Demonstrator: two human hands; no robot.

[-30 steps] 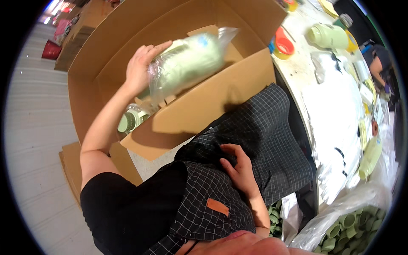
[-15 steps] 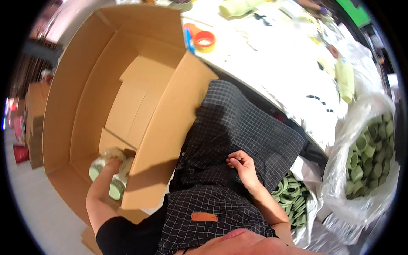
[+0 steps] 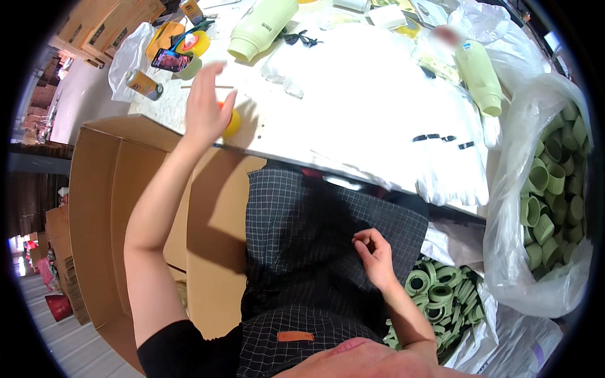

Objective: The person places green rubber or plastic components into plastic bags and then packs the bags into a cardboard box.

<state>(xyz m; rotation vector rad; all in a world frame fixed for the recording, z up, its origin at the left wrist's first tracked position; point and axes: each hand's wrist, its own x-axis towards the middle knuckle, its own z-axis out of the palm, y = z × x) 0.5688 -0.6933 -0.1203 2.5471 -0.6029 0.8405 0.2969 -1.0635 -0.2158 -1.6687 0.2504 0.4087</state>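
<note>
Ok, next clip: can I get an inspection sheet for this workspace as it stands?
Surface: white table, crowded, little bare space.
Job's things: yellow tape roll at the table edge, just under the raised left hand; pale green bottle lying behind it.
Clutter: second green bottle, small can, loose white plastic sleeves.
Grips: left hand open, fingers spread, holding nothing; right hand loosely curled on the checked lap, empty.
Cables: nothing seen.
Surroundings: large open cardboard box at the left; clear bag of green caps at the right; green rings below it.
</note>
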